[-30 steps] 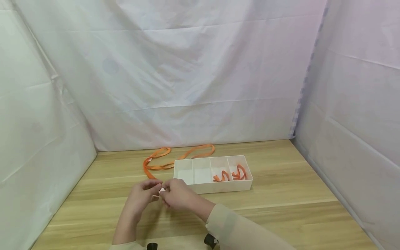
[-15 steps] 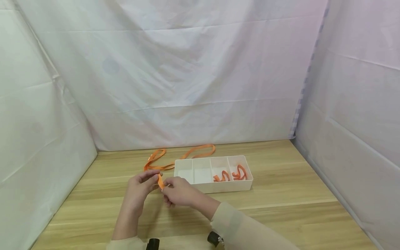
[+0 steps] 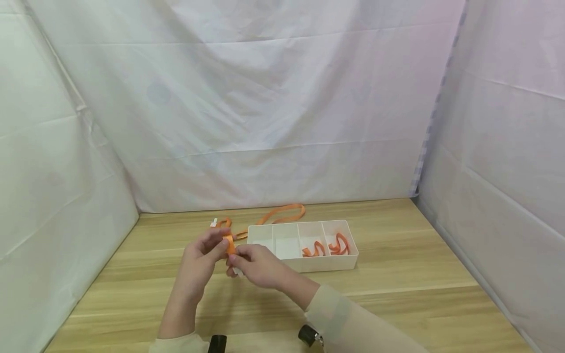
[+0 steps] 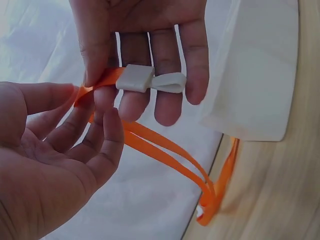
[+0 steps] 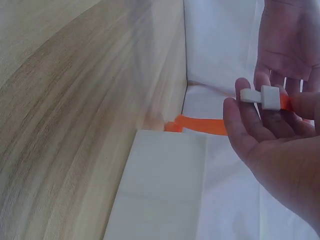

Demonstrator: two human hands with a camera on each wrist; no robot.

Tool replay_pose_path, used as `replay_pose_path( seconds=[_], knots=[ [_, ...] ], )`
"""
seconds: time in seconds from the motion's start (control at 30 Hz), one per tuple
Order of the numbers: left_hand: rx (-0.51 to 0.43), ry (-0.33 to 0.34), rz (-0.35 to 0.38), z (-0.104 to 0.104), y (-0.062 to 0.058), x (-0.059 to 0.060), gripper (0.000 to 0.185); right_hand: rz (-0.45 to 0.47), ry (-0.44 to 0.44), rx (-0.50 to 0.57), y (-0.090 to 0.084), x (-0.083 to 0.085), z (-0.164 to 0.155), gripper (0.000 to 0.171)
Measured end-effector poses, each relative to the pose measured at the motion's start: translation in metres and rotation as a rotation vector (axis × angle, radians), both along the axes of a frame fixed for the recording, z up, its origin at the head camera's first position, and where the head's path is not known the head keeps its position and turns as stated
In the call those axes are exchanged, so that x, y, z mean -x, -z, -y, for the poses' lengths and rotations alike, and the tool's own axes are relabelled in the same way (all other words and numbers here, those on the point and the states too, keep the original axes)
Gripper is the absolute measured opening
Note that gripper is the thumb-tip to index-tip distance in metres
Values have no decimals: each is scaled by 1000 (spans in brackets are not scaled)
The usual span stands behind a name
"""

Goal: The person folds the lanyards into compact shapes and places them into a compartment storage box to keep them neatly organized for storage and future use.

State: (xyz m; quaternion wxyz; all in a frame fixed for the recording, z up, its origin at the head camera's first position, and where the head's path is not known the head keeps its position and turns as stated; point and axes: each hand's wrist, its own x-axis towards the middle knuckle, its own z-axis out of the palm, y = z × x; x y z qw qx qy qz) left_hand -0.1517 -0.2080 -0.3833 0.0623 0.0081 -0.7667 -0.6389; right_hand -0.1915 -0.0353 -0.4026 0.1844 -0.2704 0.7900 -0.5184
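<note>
Clip [image 5: 270, 98] is laid across spread fingers of R hand [image 3: 257, 264], its orange strap [image 3: 230, 244] pinched under the thumb; strap's also pinched by L hand [image 3: 198, 260] just beside, all held above table [image 3: 419, 284]. 2 rt slots of box [image 3: 318, 264] are taken up by other straps [image 3: 339, 251]. Behind, orange loop [image 3: 287, 206] is seen nr sheet [image 3: 273, 122].

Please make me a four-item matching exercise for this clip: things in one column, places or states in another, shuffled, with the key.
1. White clip
2. White divided box
3. Left hand
4. Orange strap pieces

a. Pinching an orange strap
b. In the two rightmost compartments
c. Across the fingers of the right hand
d. Standing on the wooden table

Pairs: 1-c, 2-d, 3-a, 4-b
</note>
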Motion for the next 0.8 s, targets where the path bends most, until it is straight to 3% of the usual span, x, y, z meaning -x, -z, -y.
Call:
replay_pose_path(
  seconds=[0.17, 0.3, 0.43, 0.5, 0.6, 0.67, 0.8],
  knots=[
    [-4, 15, -53, -7, -12, -5, 34, -76, -54, -67, -5, -5, -5, 29],
    [45, 43, -117, -12, -23, -11, 32, -156, 12, -112, -15, -9, -15, 29],
    [179, 108, -252, -16, -33, -18, 30, -255, 154, -10, -33, -8, -30, 26],
    [238, 158, -323, -18, -37, -22, 28, -314, 164, 51, -43, -5, -38, 30],
    [281, 240, -410, -22, -42, -26, 25, -354, 52, 105, -54, 0, -49, 41],
    [292, 276, -446, -25, -44, -28, 24, -324, -41, 113, -59, 2, -55, 46],
    [287, 278, -490, -29, -49, -30, 26, -250, -153, 155, -61, 4, -65, 42]
  ],
)
